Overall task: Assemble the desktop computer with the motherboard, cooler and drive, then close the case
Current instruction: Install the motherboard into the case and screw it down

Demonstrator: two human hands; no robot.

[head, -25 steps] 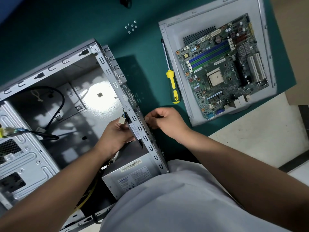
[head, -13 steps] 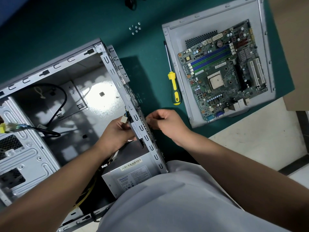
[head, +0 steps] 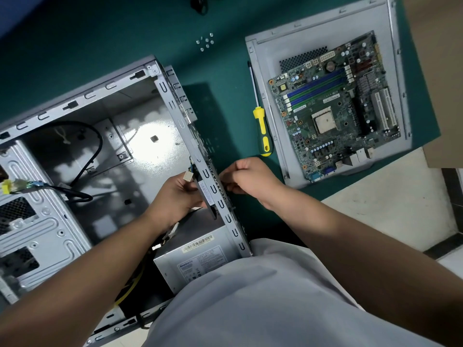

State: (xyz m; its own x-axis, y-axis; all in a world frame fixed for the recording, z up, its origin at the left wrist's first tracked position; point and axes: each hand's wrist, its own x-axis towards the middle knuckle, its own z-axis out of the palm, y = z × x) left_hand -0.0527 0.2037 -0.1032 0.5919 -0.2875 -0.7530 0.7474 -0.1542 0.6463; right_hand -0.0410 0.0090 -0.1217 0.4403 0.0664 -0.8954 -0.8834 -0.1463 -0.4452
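inside, left hand [head: 179, 194] grips a fan [head: 208, 196]; right hand [head: 246, 177] pinches the case [head: 220, 196] wall.

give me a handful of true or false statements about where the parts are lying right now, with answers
1. The green motherboard lies on the grey side panel. True.
2. The yellow-handled screwdriver is inside the open grey metal case. False: it lies on the green mat, between case and panel.
3. The left hand is inside the case. True.
4. The small silver screws sit on the motherboard. False: they lie on the mat.
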